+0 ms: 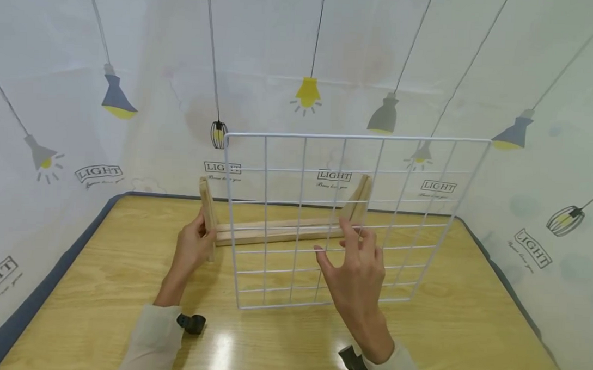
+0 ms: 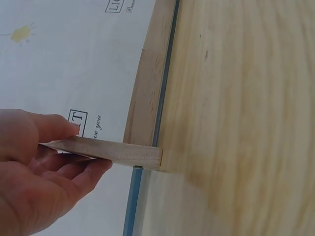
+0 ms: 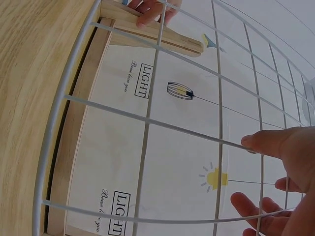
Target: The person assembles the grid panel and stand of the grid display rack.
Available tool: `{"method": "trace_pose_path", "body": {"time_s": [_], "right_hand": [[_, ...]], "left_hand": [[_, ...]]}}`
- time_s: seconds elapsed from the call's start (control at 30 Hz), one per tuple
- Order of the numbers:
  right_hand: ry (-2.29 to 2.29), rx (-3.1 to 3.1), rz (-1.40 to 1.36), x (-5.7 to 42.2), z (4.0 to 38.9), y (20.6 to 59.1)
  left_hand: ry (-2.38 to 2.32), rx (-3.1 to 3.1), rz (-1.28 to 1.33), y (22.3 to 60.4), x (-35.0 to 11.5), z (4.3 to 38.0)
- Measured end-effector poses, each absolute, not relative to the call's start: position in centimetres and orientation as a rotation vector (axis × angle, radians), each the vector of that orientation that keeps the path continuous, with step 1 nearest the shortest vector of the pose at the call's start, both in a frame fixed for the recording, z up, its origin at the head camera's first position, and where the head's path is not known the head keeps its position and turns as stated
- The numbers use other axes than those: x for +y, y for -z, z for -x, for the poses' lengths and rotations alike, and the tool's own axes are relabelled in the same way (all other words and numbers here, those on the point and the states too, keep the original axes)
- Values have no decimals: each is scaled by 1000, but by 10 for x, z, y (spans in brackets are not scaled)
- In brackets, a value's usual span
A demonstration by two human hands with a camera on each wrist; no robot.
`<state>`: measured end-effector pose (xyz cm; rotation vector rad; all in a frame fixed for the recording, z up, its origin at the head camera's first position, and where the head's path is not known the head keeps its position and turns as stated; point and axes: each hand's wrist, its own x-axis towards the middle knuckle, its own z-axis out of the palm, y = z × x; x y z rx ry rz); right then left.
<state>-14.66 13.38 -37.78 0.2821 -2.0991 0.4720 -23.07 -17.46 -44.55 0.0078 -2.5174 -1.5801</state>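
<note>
1. Here's the key relation – the grid stands steeply on the near side of the frame, so the frame's right part shows only through its wires.
2. The frame is on the far half of the counter, its long bar running left to right, the right end slightly farther off.
3. Left hand is the nearer one, and it's touching: thumb and fingers pinch the left upright, just outside the grid's left edge.
4. Right hand has the grid by its wires, fingers curled among them, thumb spread to the left – the frame's right end lies beyond it.
5. Over to the left wrist: no grid in sight, but there's the upright's thickness, sandwiched between thumb and fingers.
6. Right wrist gives us the left upright's rounded tip, which the head view shows almost edge-on.
7. Only the head view plainly shows the right upright; whether it touches the grid, I cannot tell.
</note>
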Motion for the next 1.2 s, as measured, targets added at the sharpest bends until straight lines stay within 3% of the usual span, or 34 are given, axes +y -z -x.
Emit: {"method": "trace_pose_path", "body": {"time_s": [1.2], "right_hand": [[-460, -1943, -260, 124, 180, 295]], "left_hand": [[1549, -2538, 243, 448, -174, 217]]}}
